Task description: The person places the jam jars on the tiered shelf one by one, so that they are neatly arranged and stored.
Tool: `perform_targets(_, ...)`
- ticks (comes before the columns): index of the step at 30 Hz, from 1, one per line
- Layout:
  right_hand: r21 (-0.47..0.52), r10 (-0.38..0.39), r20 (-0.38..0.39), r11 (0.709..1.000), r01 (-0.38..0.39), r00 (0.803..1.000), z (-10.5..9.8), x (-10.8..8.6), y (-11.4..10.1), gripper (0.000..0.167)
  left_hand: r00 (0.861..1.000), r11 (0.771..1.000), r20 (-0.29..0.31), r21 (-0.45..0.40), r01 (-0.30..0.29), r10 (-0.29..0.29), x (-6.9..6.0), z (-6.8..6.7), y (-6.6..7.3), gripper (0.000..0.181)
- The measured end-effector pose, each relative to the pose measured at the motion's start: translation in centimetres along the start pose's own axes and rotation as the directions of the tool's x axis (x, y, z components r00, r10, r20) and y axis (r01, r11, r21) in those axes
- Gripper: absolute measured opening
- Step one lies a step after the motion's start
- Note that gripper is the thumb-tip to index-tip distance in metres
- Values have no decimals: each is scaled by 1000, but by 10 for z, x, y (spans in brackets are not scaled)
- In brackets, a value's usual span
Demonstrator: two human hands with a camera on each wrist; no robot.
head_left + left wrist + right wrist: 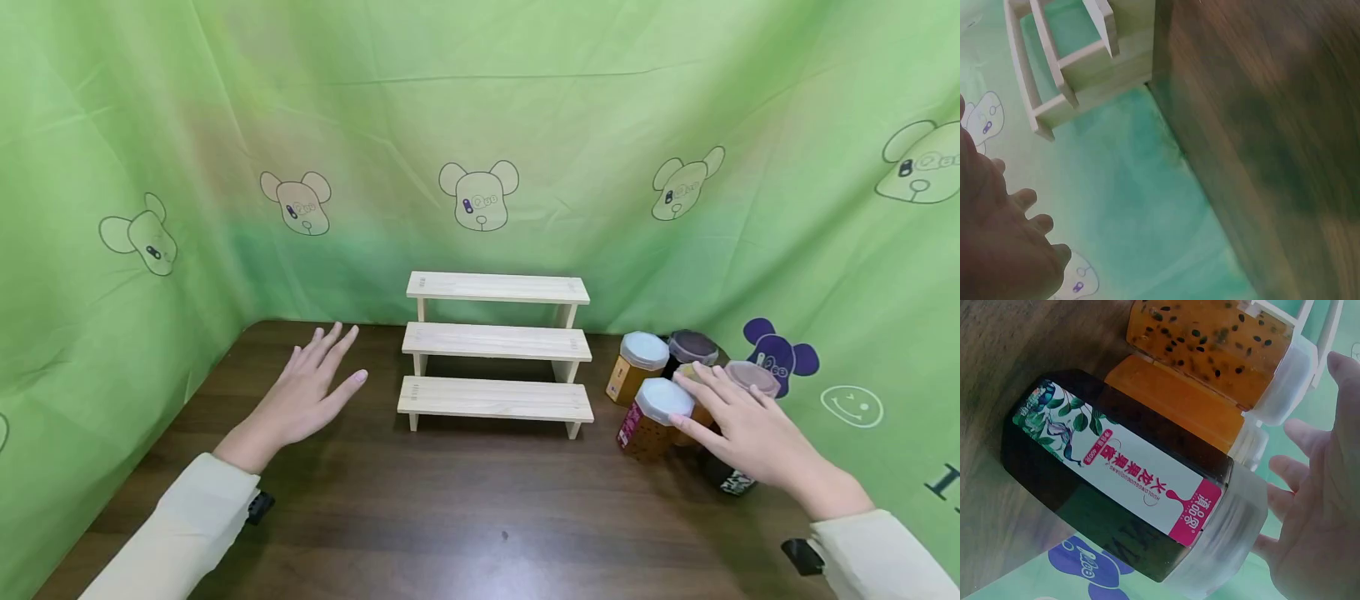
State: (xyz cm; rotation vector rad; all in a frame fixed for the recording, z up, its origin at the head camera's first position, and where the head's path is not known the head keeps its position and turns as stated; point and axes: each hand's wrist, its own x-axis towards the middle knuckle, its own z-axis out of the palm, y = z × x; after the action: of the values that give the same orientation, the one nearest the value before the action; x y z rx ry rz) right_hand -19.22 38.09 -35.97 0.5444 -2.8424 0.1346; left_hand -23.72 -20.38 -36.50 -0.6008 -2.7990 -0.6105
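Note:
My left hand (pixel 300 400) hovers over the left part of the table, fingers spread and nothing held. To its right stands a three-step wooden display stand (pixel 497 340), whose end also shows in the left wrist view. My right hand (pixel 753 433) is extended above several lidded jars, its fingers fairly straight, partly hiding them. The right wrist view shows a dark jar (pixel 1141 487) with a white and pink label, an orange jar (pixel 1179 403) and an amber jar with black seeds (pixel 1210 347). Whether the right fingers touch any lid I cannot tell.
A dark wood-grain table (pixel 450 517) lies under everything. Green cloth (pixel 360 117) printed with bear heads hangs behind and at both sides, close to the jars on the right. Another amber jar (pixel 630 379) stands at the back of the group, beside a dark-lidded jar (pixel 693 346).

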Motion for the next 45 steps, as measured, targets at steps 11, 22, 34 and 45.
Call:
perform_targets(11,60,3,-41,998,0,999,2,-2,-1,64,1000,967,-25,-256,2,-9,21,23,8,68)
perform_targets(22,179,-7,-49,984,16,999,-1,1,-5,62,996,828,39,-554,85,-76,48,48,13,64)
perform_targets(34,208,-177,-244,951,229,953,6,4,-6,64,975,654,99,-727,209,-201,70,66,24,61)
perform_targets(45,170,-93,-272,975,143,958,3,3,-8,61,953,568,111,-781,259,-283,90,79,26,58)
